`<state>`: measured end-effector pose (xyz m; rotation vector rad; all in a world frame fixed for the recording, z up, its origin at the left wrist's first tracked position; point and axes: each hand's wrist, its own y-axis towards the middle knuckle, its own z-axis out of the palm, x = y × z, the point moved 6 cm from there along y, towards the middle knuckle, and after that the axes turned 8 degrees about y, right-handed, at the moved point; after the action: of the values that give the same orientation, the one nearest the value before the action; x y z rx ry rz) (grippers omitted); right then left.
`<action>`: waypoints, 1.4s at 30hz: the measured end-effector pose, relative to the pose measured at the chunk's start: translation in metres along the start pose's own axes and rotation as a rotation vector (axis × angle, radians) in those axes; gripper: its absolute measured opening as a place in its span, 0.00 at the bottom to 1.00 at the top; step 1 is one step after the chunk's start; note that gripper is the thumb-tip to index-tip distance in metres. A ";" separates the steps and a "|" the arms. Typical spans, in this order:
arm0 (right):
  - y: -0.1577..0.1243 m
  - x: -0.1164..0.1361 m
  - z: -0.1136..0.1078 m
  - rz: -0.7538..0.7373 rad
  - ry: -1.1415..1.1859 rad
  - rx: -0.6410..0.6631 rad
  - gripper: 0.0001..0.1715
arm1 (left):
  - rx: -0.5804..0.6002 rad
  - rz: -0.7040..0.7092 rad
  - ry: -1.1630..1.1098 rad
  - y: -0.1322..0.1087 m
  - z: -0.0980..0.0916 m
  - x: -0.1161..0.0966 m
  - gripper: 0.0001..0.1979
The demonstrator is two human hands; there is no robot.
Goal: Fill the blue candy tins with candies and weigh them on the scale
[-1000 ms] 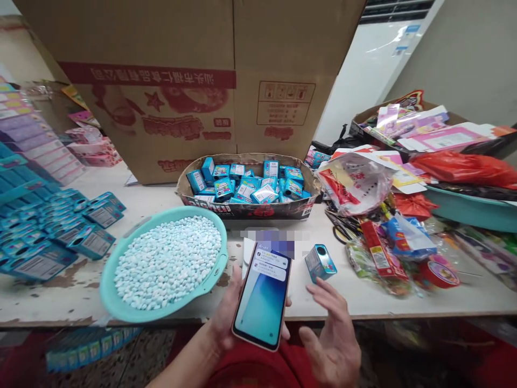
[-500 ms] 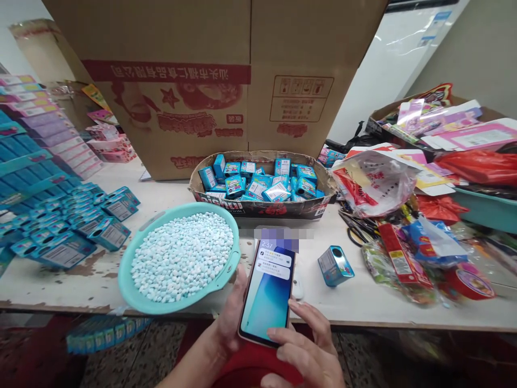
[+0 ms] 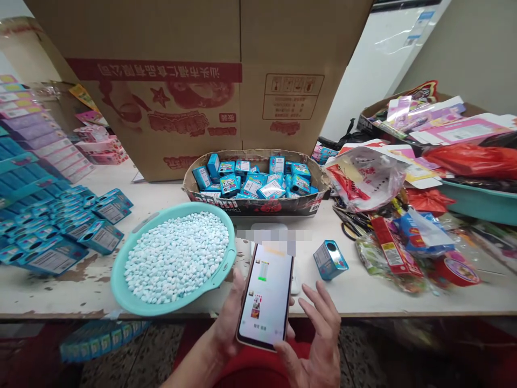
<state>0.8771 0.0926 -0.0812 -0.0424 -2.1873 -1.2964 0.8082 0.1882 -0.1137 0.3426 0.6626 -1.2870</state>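
My left hand (image 3: 226,315) is closed around a smartphone (image 3: 265,293), held upright over the table's front edge; its screen shows a white chat page. My right hand (image 3: 317,337) hovers just right of the phone with fingers spread and holds nothing. A single small blue tin box (image 3: 330,259) lies on its side on the table beyond my right hand. A teal basin (image 3: 121,288) full of pale blue tablets (image 3: 177,255) sits left of the phone.
A shallow cardboard tray (image 3: 309,202) holds several blue boxes, with a large carton (image 3: 194,81) behind it. Flat blue boxes (image 3: 60,229) are piled at the left. Bags, wrappers, scissors and a red tape roll (image 3: 454,271) crowd the right.
The phone screen switched from a blue home page with notifications to a white chat page. My right hand came off the phone's lower edge and opened beside it.
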 end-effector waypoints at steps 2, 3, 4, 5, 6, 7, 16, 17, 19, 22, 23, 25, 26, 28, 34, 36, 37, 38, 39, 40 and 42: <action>-0.001 0.002 -0.002 -0.022 0.051 -0.028 0.26 | -0.003 -0.010 0.012 -0.001 0.000 0.001 0.47; -0.001 0.003 -0.003 -0.034 0.079 -0.032 0.24 | -0.002 -0.013 0.016 -0.001 0.000 0.001 0.47; -0.002 0.004 -0.004 -0.045 0.107 -0.033 0.22 | -0.003 -0.013 0.015 -0.001 0.001 0.001 0.47; -0.003 0.005 -0.004 -0.050 0.131 -0.028 0.21 | -0.008 -0.009 0.010 -0.001 0.000 0.001 0.47; -0.004 0.006 -0.004 -0.054 0.149 -0.019 0.21 | -0.019 -0.003 0.000 0.000 0.000 0.001 0.47; -0.004 0.007 -0.004 -0.055 0.160 -0.008 0.21 | -0.036 0.003 -0.012 0.000 -0.001 0.001 0.46; -0.002 0.016 -0.001 -0.068 0.155 0.083 0.16 | -0.063 0.041 -0.057 0.000 -0.003 0.001 0.43; -0.002 0.014 -0.002 -0.058 0.158 0.069 0.16 | -0.046 0.037 -0.059 0.000 -0.002 0.002 0.43; 0.000 0.011 -0.004 -0.035 0.165 0.046 0.17 | -0.008 0.020 -0.059 0.000 0.000 0.005 0.44; 0.011 0.005 -0.005 -0.014 0.153 0.078 0.22 | 0.019 0.012 -0.045 -0.001 0.003 0.010 0.44; 0.017 0.004 -0.005 -0.021 0.139 0.101 0.24 | 0.020 0.020 -0.040 -0.001 0.003 0.011 0.43; 0.030 0.004 -0.006 -0.048 0.107 0.140 0.26 | 0.022 0.045 -0.030 -0.002 0.005 0.011 0.41; 0.036 0.004 -0.006 -0.067 0.092 0.150 0.27 | 0.028 0.057 -0.018 -0.002 0.006 0.010 0.40; 0.047 0.005 -0.005 -0.099 0.069 0.173 0.28 | 0.041 0.081 0.016 -0.003 0.009 0.009 0.38; 0.060 0.008 0.001 -0.116 -0.012 0.252 0.31 | 0.057 0.132 0.109 -0.005 0.017 0.006 0.35; 0.060 0.008 -0.002 -0.114 0.005 0.215 0.30 | 0.047 0.122 0.091 -0.006 0.014 0.007 0.36; 0.060 0.007 -0.005 -0.113 0.020 0.171 0.30 | 0.046 0.111 0.076 -0.006 0.012 0.009 0.37; 0.060 0.006 -0.009 -0.108 0.031 0.115 0.28 | 0.046 0.096 0.061 -0.006 0.009 0.010 0.38; 0.059 0.004 -0.013 -0.099 0.037 0.063 0.27 | 0.047 0.084 0.050 -0.005 0.007 0.011 0.38; 0.058 0.001 -0.017 -0.086 0.035 0.021 0.25 | 0.048 0.075 0.045 -0.005 0.005 0.011 0.39; 0.055 -0.004 -0.021 -0.055 0.019 -0.023 0.23 | 0.045 0.056 0.048 -0.005 0.003 0.012 0.40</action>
<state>0.9071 0.1054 -0.0324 0.0214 -2.1713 -1.3465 0.8061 0.1760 -0.1187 0.4265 0.6610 -1.2451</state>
